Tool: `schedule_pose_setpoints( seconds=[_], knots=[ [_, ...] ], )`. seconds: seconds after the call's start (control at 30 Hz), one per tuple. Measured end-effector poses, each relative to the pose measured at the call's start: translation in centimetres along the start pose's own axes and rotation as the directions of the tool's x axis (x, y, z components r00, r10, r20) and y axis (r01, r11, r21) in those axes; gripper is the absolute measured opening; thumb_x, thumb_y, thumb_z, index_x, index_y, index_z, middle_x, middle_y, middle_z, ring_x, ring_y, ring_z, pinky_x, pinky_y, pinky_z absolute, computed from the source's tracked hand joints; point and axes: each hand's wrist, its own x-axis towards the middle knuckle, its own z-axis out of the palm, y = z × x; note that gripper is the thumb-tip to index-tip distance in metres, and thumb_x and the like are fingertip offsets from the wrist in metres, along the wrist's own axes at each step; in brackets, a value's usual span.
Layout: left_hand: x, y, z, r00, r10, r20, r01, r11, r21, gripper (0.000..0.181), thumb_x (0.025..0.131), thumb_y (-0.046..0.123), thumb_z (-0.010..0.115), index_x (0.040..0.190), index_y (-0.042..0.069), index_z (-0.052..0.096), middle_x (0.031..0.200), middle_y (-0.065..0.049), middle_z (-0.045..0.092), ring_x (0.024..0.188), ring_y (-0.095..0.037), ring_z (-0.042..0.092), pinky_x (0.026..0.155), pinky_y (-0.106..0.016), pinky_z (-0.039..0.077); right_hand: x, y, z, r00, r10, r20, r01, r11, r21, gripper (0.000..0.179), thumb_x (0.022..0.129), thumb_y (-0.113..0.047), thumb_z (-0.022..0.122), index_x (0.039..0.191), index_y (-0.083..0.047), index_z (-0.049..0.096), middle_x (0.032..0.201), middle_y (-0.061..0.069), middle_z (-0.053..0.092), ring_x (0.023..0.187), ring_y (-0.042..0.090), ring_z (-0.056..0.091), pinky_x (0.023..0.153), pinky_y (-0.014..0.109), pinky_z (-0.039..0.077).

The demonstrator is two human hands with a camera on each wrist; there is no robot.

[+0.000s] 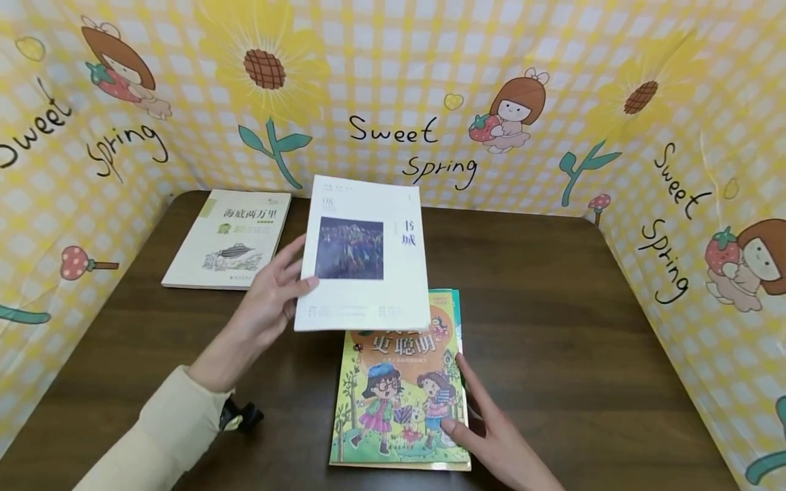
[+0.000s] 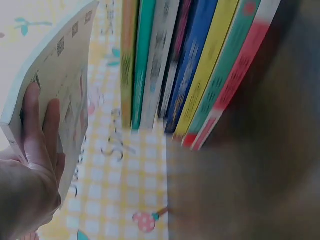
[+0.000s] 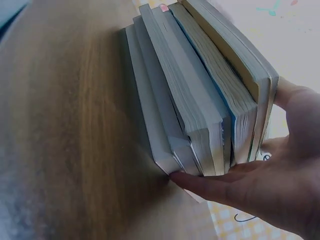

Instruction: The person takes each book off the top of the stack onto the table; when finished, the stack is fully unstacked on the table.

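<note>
My left hand (image 1: 267, 293) holds a white paperback book (image 1: 362, 300) by its left edge, thumb on the cover and fingers beneath. A dark picture fills part of that cover. The book is raised above a stack of books (image 3: 200, 95) and hides the upper part of its top cover. On top lies a colourful children's book (image 1: 402, 389) with two cartoon figures. The stack's coloured spines (image 2: 190, 70) show in the left wrist view. My right hand (image 1: 491, 436) rests against the stack's right side with extended fingers, its thumb at the top cover.
Another white book (image 1: 236, 239) with a ship drawing lies at the back left of the brown wooden table (image 1: 552, 327). Yellow checked cloth walls (image 1: 381, 82) border the back and both sides. A dark strap (image 1: 242, 414) is at the left wrist.
</note>
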Motion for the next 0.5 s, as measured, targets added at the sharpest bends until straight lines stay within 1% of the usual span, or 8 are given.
schedule_pose_setpoints(
  seconds=[0.07,0.13,0.27,0.33,0.43,0.5],
  knots=[
    [1.1,0.7,-0.6,1.0,0.0,-0.007,0.0,1.0,-0.001,0.076,0.094,-0.013,0.043,0.156,0.017,0.011,0.154,-0.023,0.023,0.102,-0.019,0.066,0.078,-0.037,0.056,-0.2,0.2,-0.1,1.0,-0.008,0.019,0.008,1.0,0.022,0.079,0.093,-0.036,0.063,0.149,-0.053,0.009,0.158,-0.008,0.015,0.139,0.031,0.031,0.099,0.038,0.043],
    [2.1,1.3,-1.2,1.0,0.006,-0.017,-0.006,1.0,0.008,0.075,0.095,-0.013,0.042,0.156,0.016,0.011,0.155,-0.023,0.021,0.102,-0.018,0.066,0.077,-0.036,0.057,-0.2,0.4,-0.2,0.999,-0.012,0.037,0.01,0.999,0.039,0.079,0.094,-0.035,0.063,0.149,-0.052,0.01,0.158,-0.01,0.014,0.14,0.03,0.029,0.099,0.034,0.043],
    [3.7,2.0,-2.5,0.999,0.014,-0.05,-0.013,1.0,0.027,0.074,0.095,-0.013,0.042,0.156,0.014,0.009,0.155,-0.024,0.021,0.099,-0.015,0.067,0.074,-0.032,0.058,-0.2,0.4,-0.3,0.998,-0.017,0.058,0.013,0.998,0.064,0.078,0.095,-0.034,0.062,0.149,-0.052,0.01,0.158,-0.011,0.012,0.141,0.031,0.024,0.102,0.04,0.041],
    [4.7,2.3,-3.2,0.997,0.021,-0.071,-0.018,0.999,0.044,0.074,0.095,-0.013,0.043,0.156,0.014,0.01,0.154,-0.025,0.022,0.096,-0.014,0.068,0.071,-0.031,0.058,-0.2,0.3,-0.3,0.998,-0.025,0.057,0.021,0.997,0.072,0.077,0.095,-0.034,0.062,0.149,-0.052,0.01,0.159,-0.01,0.011,0.142,0.033,0.022,0.103,0.045,0.039],
    [6.5,2.4,-4.2,0.994,0.019,-0.107,-0.006,0.993,0.115,0.072,0.096,-0.011,0.043,0.156,0.016,0.014,0.154,-0.023,0.026,0.093,-0.012,0.068,0.067,-0.029,0.058,-0.1,0.2,-0.3,0.998,-0.038,0.048,0.034,0.996,0.078,0.076,0.095,-0.033,0.061,0.149,-0.051,0.011,0.159,-0.008,0.011,0.142,0.037,0.021,0.103,0.049,0.04],
    [7.8,2.2,-5.1,0.992,-0.002,-0.126,0.024,0.985,0.173,0.07,0.097,-0.008,0.043,0.156,0.018,0.014,0.154,-0.02,0.028,0.092,-0.01,0.067,0.065,-0.029,0.058,-0.1,0.2,-0.2,0.998,-0.049,0.042,0.045,0.996,0.077,0.075,0.096,-0.032,0.061,0.15,-0.05,0.012,0.16,-0.006,0.01,0.141,0.04,0.02,0.104,0.054,0.038]
  ],
)
